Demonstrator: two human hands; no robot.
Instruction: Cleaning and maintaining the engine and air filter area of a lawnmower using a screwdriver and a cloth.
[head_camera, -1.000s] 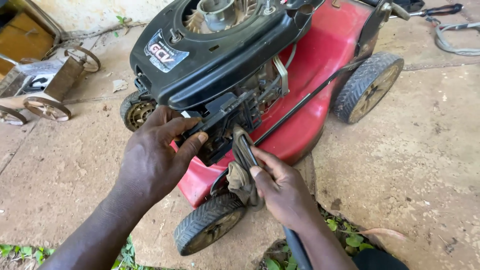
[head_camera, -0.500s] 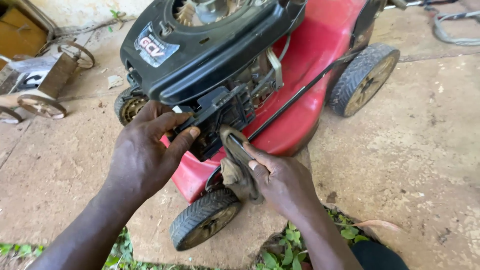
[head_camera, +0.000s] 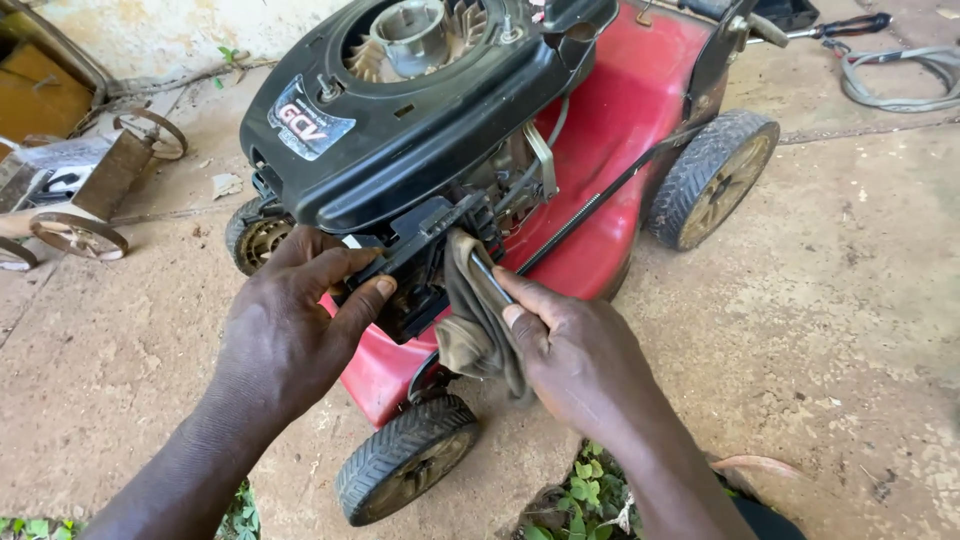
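Left hand, fingers loosely curled, grips the black plastic housing at the red mower deck's front edge; right hand pinches a grimy brown rag against it.

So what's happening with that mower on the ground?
A person is bent over a red lawn mower standing on a concrete floor. The left hand grips a black part at the side of the engine. The right hand presses a dirty cloth against the same spot. A screwdriver lies behind the mower.
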